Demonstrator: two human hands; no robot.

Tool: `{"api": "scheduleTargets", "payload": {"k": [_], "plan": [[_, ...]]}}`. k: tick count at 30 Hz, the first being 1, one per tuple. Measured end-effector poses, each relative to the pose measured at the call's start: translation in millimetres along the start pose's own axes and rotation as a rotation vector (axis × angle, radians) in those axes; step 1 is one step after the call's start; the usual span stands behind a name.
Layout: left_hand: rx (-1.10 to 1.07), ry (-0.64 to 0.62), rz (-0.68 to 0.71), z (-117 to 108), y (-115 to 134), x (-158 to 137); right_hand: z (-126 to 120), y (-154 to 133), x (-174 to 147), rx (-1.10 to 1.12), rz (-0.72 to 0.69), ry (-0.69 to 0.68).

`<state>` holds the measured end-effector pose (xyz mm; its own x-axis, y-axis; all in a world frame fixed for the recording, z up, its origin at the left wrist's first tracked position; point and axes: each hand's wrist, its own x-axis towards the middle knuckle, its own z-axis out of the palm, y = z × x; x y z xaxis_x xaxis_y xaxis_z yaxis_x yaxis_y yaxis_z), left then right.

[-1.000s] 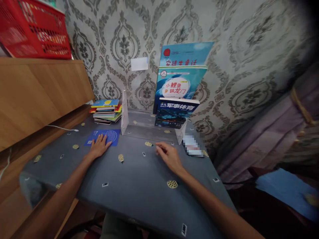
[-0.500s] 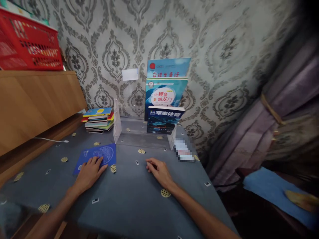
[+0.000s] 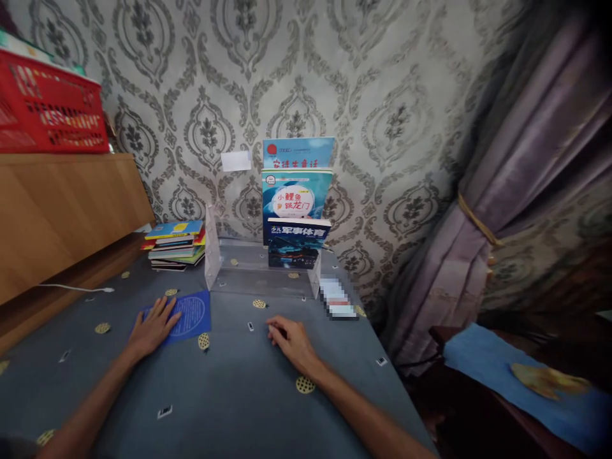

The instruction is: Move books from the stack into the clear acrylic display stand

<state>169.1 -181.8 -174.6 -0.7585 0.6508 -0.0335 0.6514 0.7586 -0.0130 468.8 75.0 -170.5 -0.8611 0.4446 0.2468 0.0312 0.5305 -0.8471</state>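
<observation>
A blue book [image 3: 194, 315] with a white circle and small print on its cover lies flat at the left of the table. My left hand [image 3: 152, 326] rests on its left part, fingers stretched and spread, hiding that side. My right hand [image 3: 292, 341] lies on the cloth with loosely bent fingers, thumb apart from the index finger, and nothing in it. Beyond both hands stands a clear stepped rack [image 3: 261, 282]. On its right side three books stand in tiers: a dark blue one [image 3: 296, 245] in front, a teal one [image 3: 294, 197] behind, a light blue one [image 3: 301, 152] at the back.
Several stacked books [image 3: 176, 245] lie left of the rack. A white cable [image 3: 76, 287] runs from the wooden cabinet [image 3: 71, 210], which bears a red basket [image 3: 57, 105]. A blurred-out item [image 3: 337, 298] lies right of the rack. A blue cloth [image 3: 502, 357] and curtain [image 3: 444, 255] are further right.
The view has turned a little right and up. My left hand has slid slightly left over the blue book, uncovering more of its print. My right hand looks nearly unmoved on the cloth.
</observation>
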Motion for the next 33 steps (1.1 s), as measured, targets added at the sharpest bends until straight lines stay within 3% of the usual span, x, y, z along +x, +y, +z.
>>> {"api": "scheduleTargets", "payload": {"k": [11,17,24,33], "plan": [[-0.001,0.021,-0.007,-12,11,-15,0,-4,-1,-0.056,-0.027,-0.002],[0.01,0.025,0.082,-6,29,-42,1,-1,1,-0.073,-0.041,-0.011],[-0.016,0.058,0.184,-2,86,-59,0,-9,-1,-0.192,-0.07,-0.008],[-0.057,0.066,0.361,-5,172,-63,5,-21,-16,-0.449,-0.39,-0.01]]}}
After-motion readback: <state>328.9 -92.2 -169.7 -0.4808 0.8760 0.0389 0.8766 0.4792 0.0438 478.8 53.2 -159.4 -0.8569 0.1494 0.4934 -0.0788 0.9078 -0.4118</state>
